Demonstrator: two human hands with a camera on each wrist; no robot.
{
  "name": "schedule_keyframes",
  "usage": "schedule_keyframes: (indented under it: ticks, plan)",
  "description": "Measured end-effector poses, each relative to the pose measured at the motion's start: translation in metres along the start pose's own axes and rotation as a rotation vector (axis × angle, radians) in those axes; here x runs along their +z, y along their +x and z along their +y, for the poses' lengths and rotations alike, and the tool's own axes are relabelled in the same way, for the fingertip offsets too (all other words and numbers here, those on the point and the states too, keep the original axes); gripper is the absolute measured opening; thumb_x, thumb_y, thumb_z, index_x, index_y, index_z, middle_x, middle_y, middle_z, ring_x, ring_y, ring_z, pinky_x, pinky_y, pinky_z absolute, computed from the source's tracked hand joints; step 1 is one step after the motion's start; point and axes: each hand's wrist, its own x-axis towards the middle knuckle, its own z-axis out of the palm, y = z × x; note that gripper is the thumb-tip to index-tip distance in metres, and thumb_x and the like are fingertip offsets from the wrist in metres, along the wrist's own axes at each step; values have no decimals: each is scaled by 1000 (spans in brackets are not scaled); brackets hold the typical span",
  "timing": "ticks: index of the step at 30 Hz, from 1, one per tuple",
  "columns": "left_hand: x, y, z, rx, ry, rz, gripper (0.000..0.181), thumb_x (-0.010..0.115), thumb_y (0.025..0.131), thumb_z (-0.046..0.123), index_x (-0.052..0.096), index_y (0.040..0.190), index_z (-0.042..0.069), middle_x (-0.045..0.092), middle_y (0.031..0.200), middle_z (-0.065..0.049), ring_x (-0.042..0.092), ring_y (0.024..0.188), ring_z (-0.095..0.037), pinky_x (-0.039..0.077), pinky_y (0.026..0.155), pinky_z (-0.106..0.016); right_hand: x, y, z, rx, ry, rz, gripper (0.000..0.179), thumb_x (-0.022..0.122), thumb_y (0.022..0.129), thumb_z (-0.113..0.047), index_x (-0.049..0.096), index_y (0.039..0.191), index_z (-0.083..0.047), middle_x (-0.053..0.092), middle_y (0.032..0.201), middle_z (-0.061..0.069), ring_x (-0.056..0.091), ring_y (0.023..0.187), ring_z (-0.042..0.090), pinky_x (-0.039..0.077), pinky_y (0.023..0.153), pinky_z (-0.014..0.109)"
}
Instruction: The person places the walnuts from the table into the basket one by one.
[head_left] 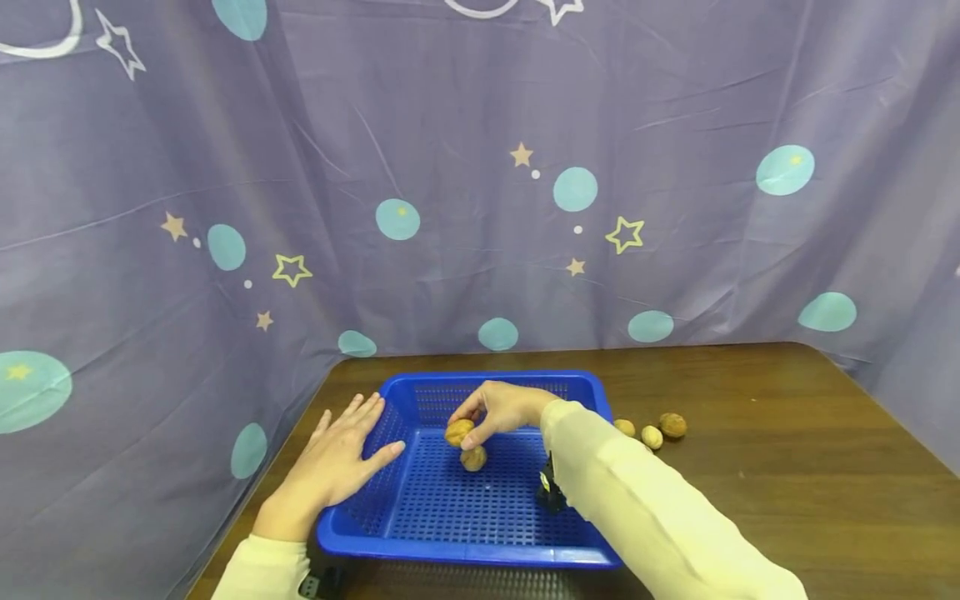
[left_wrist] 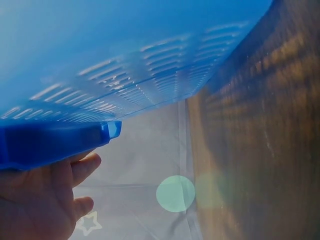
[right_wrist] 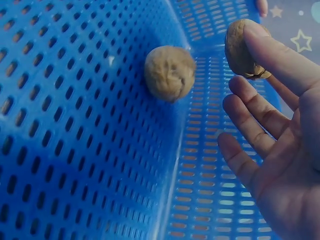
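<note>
Pinching a brown, wrinkled, rounded walnut [head_left: 459, 432] between thumb and index finger, the right hand [head_left: 498, 408] is holding it above the floor of a blue, rectangular, perforated plastic basket [head_left: 465, 552]. The remaining three fingers are extending loosely, apart from the nut. A second brown, round, ridged walnut [head_left: 473, 459] is lying on the basket floor just below the held one; the right wrist view is showing the two apart. The left hand [head_left: 337, 458] is resting on the left rim of the basket with fingers straight and spread, gripping nothing, and its thumb is reaching over the inner side. The basket is standing on a brown, wood-grained counter [head_left: 787, 467]. To its right, two small, pale tan, oval nuts [head_left: 652, 437] and a larger brown, rounded nut [head_left: 672, 425] are lying close together. A purple-grey, star-patterned fabric curtain [head_left: 465, 275] is hanging behind the counter.
</note>
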Motion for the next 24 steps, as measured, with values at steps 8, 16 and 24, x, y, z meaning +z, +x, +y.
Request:
schedule_keyframes:
  ticks: [8,16,24]
  plan:
    - [-3,-3,2,10,9,18,90,38,89,73,39,147,4,32,154,-10,21,143,-35,9,111,-64,4,-1,3,42,-1,-5,33,81,77,-15,74,109,-17,71,91,-10,64,94,11,50,85,24]
    - [-2,0,3,15,7,21,89,39,89,72,39,147,4,31,155,-9,20,144,-33,8,112,-63,5,-2,5,72,-34,-8,34,82,77,-13,74,109,-18,71,91,-10,65,92,9,50,84,23]
    - [0,-2,0,16,10,20,88,41,90,70,39,146,4,32,154,-10,21,144,-34,10,112,-62,8,1,7,63,-39,-10,35,82,77,-14,73,110,-18,71,92,-10,65,90,6,50,82,22]
